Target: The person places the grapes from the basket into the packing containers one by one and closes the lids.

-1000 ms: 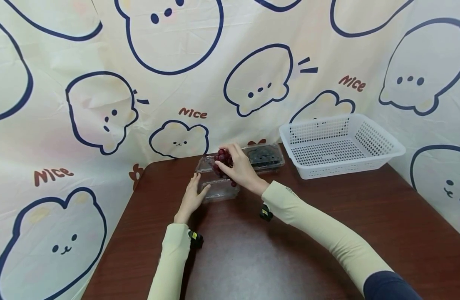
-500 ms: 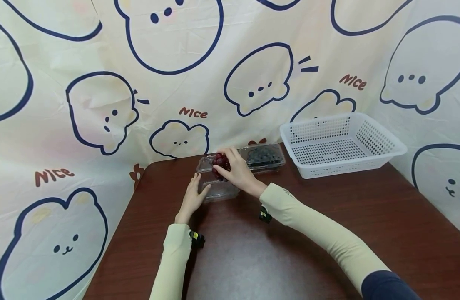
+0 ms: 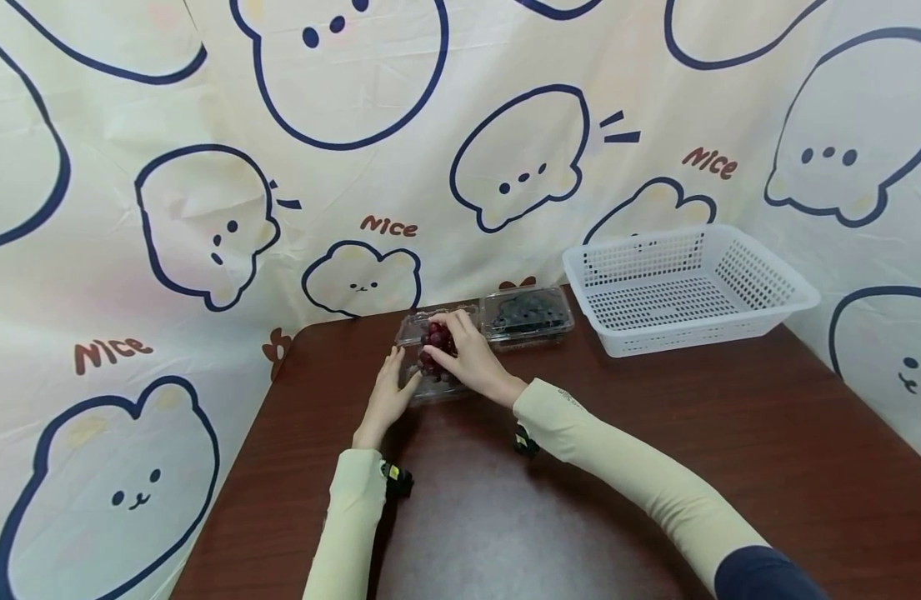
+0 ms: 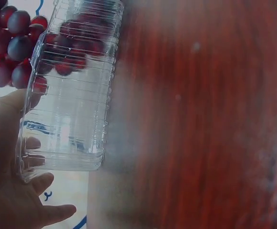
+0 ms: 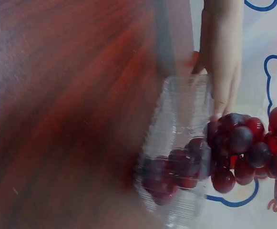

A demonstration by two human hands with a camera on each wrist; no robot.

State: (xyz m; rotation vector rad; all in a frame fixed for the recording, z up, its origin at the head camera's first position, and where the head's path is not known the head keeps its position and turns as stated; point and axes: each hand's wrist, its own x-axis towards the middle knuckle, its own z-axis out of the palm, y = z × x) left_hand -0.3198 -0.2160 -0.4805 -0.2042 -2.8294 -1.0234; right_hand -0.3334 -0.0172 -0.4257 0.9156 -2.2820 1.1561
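A bunch of dark red grapes (image 3: 434, 337) hangs from my right hand (image 3: 475, 358), which grips it from the right between thumb and fingers. Its lower grapes reach inside a clear plastic clamshell box (image 3: 439, 392). In both wrist views some grapes show through the box wall, while the upper part of the bunch (image 5: 241, 143) stands above the rim. My left hand (image 3: 387, 396) rests at the box's left end, thumb toward the front and fingers extended along the side. The raised clear lid (image 3: 410, 327) lies at the back, partly hidden by grapes.
A second clear box (image 3: 528, 315) with dark contents, partly seen, stands right of the open one. Beside it is a white perforated basket (image 3: 693, 333). The brown table (image 3: 468, 500) ends at a cloth-covered wall (image 3: 460, 183) printed with cartoon bears.
My right hand has moved down and slightly toward me with the grapes, so the bunch now sits lower in the box. The left hand stays in place.
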